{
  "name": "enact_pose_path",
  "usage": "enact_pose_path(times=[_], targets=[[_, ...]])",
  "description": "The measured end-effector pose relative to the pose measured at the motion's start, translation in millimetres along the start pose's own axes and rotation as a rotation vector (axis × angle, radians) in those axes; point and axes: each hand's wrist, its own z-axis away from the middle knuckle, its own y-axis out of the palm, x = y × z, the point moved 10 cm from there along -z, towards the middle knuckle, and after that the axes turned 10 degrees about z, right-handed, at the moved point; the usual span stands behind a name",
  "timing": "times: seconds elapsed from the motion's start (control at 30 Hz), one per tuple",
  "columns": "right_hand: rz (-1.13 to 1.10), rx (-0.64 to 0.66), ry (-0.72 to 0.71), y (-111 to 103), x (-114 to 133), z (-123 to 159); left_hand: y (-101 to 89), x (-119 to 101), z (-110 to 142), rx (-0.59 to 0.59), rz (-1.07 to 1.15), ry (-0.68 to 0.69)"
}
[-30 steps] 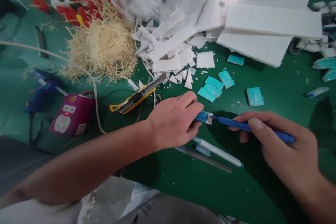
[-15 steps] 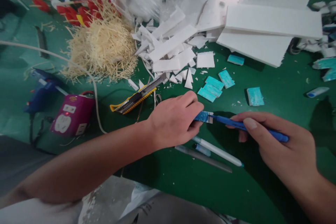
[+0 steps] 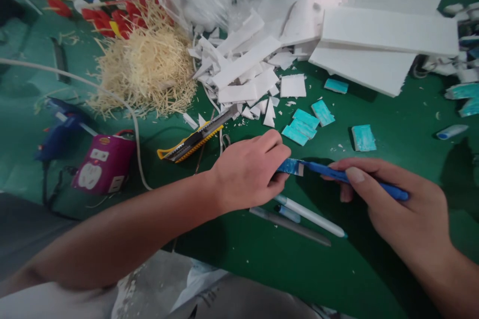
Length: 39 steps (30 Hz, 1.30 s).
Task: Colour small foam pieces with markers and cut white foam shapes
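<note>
1. The left hand (image 3: 249, 172) pinches a small foam piece (image 3: 289, 166) between its thumb and fingers; part of the grip is hidden under the hand. The piece sticks out to the right, its top mostly blue, with a white patch at its right end.
2. The right hand (image 3: 400, 194) holds a blue marker (image 3: 337, 173) between thumb and fingers, its tip pointing left and meeting the right end of the piece.
3. On the near side of the left hand, a white pen (image 3: 314, 217), a short blue cap (image 3: 289, 213) and a grey stick (image 3: 297, 229) lie on the green table (image 3: 284, 264).
4. Just beyond the hands lie turquoise pieces (image 3: 304, 119), some touching, others apart.
5. To the left of the left hand, a yellow-and-black knife (image 3: 194, 139) lies slantwise, its blade end near white scraps (image 3: 247, 67).
6. Farther left are a purple power box (image 3: 105, 162), a blue glue gun (image 3: 62, 127) and, beyond them, a heap of straw (image 3: 149, 70).
7. At the far right, large white boards (image 3: 389, 30) overlap.
</note>
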Motion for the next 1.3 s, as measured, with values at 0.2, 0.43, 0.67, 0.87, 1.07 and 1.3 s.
enact_pose_path(times=[0.2, 0.43, 0.67, 0.87, 1.07, 1.3], targets=[[-0.036, -0.022, 0.008, -1.9, -0.5, 0.1, 1.1, 0.1, -0.9, 0.022, -0.004, -0.007], [-0.049, -0.009, 0.042, 0.5, 3.2, 4.6, 3.2, 3.1, -0.8, -0.013, -0.011, -0.016], [-0.078, -0.032, 0.09, -1.0, -0.4, 4.0, 5.0, 6.0, -2.4, 0.091, 0.007, -0.08], [-0.09, -0.029, 0.083, -1.0, 0.8, 3.6, 3.5, 3.8, -1.4, 0.066, -0.017, -0.067], [-0.078, -0.036, 0.089, 0.0, -1.2, 1.4, 2.0, 2.8, -0.5, 0.052, -0.009, -0.047], [-0.134, -0.034, 0.001, 0.6, -1.5, -3.8, 4.1, 4.3, -1.0, 0.07, -0.015, -0.068]])
